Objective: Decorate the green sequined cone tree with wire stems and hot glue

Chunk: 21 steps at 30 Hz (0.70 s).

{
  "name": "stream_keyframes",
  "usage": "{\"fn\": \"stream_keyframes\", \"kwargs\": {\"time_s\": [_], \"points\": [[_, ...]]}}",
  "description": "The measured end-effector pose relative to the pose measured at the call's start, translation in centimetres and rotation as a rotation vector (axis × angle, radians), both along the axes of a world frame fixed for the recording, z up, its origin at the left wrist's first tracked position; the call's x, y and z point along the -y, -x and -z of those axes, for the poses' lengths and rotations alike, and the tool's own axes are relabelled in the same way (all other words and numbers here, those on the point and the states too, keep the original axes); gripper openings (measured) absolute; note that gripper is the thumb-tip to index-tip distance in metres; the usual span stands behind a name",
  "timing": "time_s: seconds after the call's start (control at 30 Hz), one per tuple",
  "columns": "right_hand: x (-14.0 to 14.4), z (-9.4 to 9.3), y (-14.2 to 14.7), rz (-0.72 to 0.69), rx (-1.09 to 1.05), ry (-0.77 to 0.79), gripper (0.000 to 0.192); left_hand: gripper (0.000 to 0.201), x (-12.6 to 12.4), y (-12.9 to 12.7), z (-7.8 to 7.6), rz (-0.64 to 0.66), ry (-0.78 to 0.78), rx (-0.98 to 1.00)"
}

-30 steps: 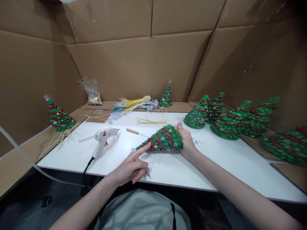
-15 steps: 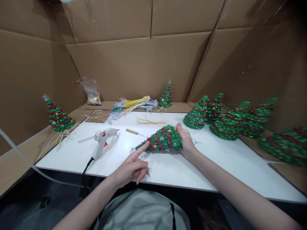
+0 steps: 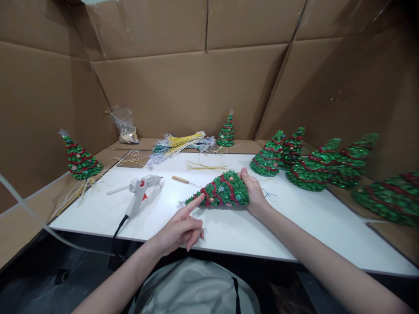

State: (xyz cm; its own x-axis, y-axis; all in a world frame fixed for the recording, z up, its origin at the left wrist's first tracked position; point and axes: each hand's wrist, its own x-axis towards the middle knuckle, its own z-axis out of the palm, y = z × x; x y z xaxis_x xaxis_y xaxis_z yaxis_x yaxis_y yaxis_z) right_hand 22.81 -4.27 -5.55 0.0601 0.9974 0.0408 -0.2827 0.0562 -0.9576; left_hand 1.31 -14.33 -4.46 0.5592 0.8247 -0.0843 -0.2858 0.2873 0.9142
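Small green sequined cone tree w/ red garland (image 3: 224, 190) lies on its side mid white table (image 3: 294, 226), R hand (image 3: 253, 192) cupping its base, prob. to steady it, L hand (image 3: 180, 229) w/ index tip pressed near apex, other fingers curled; white glue gun (image 3: 139, 194) lies apart at left, bare table toward near edge.

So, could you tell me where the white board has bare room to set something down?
Bare: the near-right stretch of the white board, behind the right hand, and the near-left corner before the glue gun. Crowded: the back edge with wire bundles and the right side's trees.
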Motion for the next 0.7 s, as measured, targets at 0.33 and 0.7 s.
{"fn": "stream_keyframes", "kwargs": {"time_s": [0.33, 0.7], "points": [[-0.18, 0.39, -0.01, 0.019, 0.055, -0.041, 0.049, 0.063, -0.19, 0.01, 0.04, 0.01, 0.019, 0.006], [-0.27, 0.66, -0.06, 0.006, 0.007, -0.032, 0.046, 0.063, -0.18, -0.04, -0.18, -0.009, 0.025, -0.008]]}}
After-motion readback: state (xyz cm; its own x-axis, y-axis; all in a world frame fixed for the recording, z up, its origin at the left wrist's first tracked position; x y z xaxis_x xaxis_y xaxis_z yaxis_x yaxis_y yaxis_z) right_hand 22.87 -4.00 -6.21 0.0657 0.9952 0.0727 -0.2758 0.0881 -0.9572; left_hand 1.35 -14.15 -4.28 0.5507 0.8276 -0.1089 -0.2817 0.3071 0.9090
